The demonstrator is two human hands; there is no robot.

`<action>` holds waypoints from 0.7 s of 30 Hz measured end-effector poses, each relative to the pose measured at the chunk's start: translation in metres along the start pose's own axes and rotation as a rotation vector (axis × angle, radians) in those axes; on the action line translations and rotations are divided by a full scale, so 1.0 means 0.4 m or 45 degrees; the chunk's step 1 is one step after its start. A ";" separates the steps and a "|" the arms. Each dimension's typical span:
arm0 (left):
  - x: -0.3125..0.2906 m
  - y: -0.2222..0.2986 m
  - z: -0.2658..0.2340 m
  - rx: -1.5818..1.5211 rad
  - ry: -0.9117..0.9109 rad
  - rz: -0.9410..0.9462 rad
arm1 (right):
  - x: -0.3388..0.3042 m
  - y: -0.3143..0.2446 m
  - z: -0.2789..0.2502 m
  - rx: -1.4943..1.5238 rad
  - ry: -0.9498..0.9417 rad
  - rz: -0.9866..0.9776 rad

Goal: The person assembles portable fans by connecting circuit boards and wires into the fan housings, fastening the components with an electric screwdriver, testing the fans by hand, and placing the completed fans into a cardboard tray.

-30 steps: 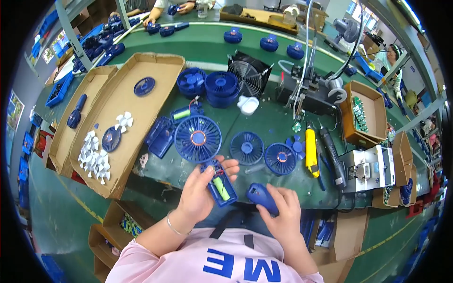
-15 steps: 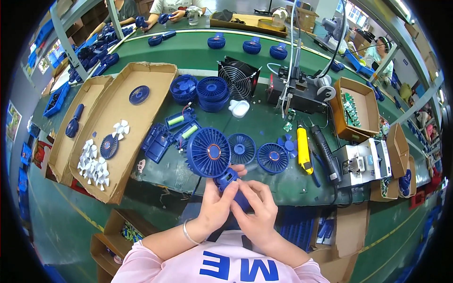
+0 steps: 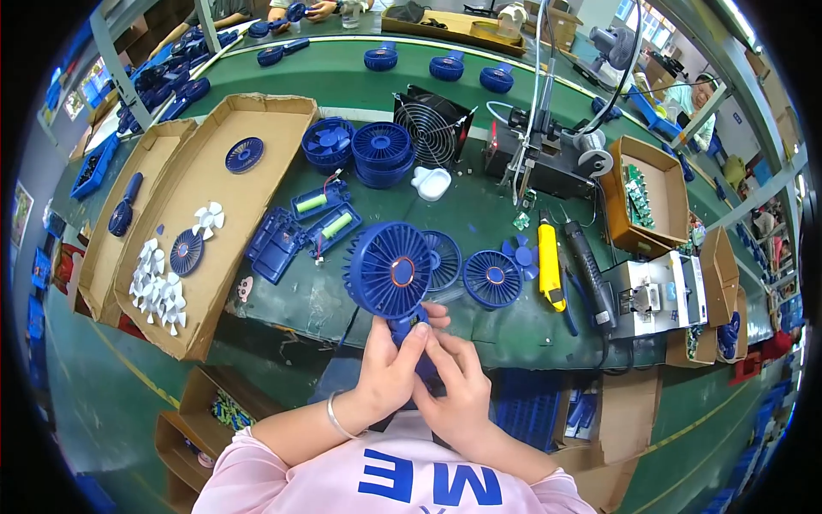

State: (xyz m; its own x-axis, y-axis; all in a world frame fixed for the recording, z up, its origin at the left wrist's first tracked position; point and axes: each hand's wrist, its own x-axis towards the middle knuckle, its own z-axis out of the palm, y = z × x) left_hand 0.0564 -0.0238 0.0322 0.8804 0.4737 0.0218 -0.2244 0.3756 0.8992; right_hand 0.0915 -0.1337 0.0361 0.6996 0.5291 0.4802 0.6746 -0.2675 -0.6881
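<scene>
Both hands grip a blue handheld fan (image 3: 391,270), its round grille tilted up over the bench edge. Just below the head, my left hand (image 3: 387,367) wraps the neck with the thumb across its front. My right hand (image 3: 454,377) closes round the handle, thumb and fingertips pressing it; the hands hide most of the handle. Behind the fan head a round blue grille (image 3: 444,260) is partly covered. Another grille (image 3: 492,278) lies to its right beside a blue fan blade (image 3: 521,255). To the left are opened blue handle shells (image 3: 278,246) with green battery cells (image 3: 335,225).
A cardboard tray (image 3: 274,128) with white fan blades (image 3: 156,287) stands left. Stacked fan housings (image 3: 382,152), a black cooling fan (image 3: 431,128) and a soldering machine (image 3: 539,150) stand behind. A yellow tool (image 3: 550,261), soldering iron (image 3: 591,274) and circuit-board box (image 3: 655,188) lie right. Co-workers sit beyond the conveyor (image 3: 342,81).
The fan's head has turned and shifted slightly right, its grille facing a little differently. Both hands keep their hold. The whole view has shifted slightly.
</scene>
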 end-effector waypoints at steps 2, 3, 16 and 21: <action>-0.004 0.003 -0.006 0.059 -0.075 0.009 | 0.002 0.009 -0.032 0.270 -0.124 0.099; -0.005 0.008 -0.007 -0.053 -0.125 -0.041 | -0.015 0.031 -0.032 0.621 -0.108 0.319; 0.006 0.047 -0.007 -0.130 -0.342 -0.245 | -0.019 0.111 -0.116 1.171 -0.647 0.806; 0.012 0.035 -0.012 -0.153 -0.200 -0.094 | 0.020 0.213 -0.251 1.920 0.724 1.091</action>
State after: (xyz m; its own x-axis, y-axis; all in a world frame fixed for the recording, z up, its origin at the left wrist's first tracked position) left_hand 0.0556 -0.0125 0.0427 0.9485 0.3149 0.0340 -0.1967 0.5016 0.8424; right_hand 0.1781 -0.2330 0.0360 0.9020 0.2591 -0.3453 -0.4119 0.7561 -0.5086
